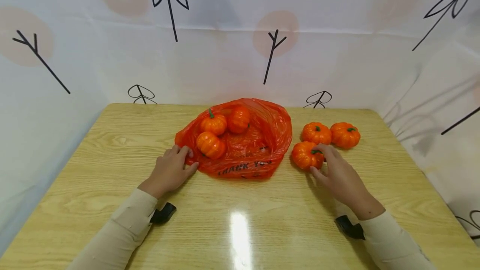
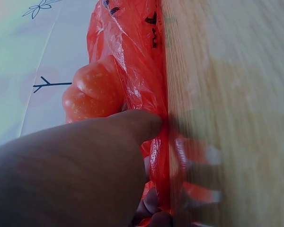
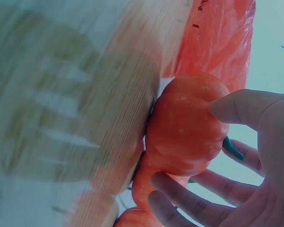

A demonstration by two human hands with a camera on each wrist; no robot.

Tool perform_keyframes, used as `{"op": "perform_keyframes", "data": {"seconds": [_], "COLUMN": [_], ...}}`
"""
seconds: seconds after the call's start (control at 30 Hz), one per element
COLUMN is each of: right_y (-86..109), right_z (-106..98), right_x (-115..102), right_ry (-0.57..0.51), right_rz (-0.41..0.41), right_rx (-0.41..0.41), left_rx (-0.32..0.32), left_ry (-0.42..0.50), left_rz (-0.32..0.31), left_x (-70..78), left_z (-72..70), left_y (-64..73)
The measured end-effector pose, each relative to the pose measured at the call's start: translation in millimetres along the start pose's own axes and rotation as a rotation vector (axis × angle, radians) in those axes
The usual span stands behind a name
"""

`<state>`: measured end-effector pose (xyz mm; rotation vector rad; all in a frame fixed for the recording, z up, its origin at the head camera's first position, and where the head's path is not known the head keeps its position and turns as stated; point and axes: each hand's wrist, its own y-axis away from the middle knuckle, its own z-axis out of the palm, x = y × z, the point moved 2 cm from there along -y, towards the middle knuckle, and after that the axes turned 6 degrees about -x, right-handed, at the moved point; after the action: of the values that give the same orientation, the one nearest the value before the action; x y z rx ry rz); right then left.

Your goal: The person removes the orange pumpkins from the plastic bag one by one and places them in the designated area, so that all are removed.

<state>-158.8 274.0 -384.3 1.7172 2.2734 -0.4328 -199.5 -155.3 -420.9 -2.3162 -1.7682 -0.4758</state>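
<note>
A red plastic bag (image 1: 243, 166) printed "THANK YOU" lies with its mouth spread on the table, and several small orange pumpkins show there; three are visible, including an upright one (image 1: 213, 125) with a green stem. My left hand (image 1: 170, 170) holds the bag's near left edge between thumb and fingers. In the left wrist view a pumpkin (image 2: 94, 90) bulges beside the bag, above the thumb. Right of the bag, my right hand (image 1: 341, 176) grips the nearest loose pumpkin (image 1: 305, 156), thumb on its near side and fingers round its stem side. That pumpkin (image 3: 187, 125) appears to touch the table.
Two more pumpkins, one (image 1: 316, 133) just behind the gripped one and another (image 1: 345, 135) to its right, sit on the wooden table (image 1: 210, 220). A patterned white cloth (image 1: 225, 61) stands close behind the table's far edge and along both sides.
</note>
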Motion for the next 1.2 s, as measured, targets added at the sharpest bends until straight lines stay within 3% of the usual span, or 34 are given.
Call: {"op": "perform_keyframes", "data": {"seconds": [0.13, 0.3, 0.47, 0.57, 1.2], "right_y": [0.3, -1.0, -6.4, -11.5, -38.6], "right_z": [0.4, -0.3, -1.6, -0.5, 16.1], "right_x": [-1.4, -7.3, -23.0, -34.4, -95.1], "right_ry": [0.012, 0.039, 0.016, -0.014, -0.030], "right_rz": [-0.030, -0.088, -0.153, -0.185, -0.339], "right_rx": [0.039, 0.160, 0.286, 0.320, 0.264], "left_rx": [-0.002, -0.009, -0.010, -0.014, -0.011], "left_ry": [0.001, -0.003, -0.003, -0.002, 0.003], "left_rz": [0.003, 0.009, 0.008, 0.001, 0.007], "left_x": [0.2, 1.3, 2.0, 0.9, 3.8], "left_z": [-0.7, -0.6, -0.8, -0.7, -3.7], "left_y": [0.8, -1.1, -1.9, -1.1, 1.5]}}
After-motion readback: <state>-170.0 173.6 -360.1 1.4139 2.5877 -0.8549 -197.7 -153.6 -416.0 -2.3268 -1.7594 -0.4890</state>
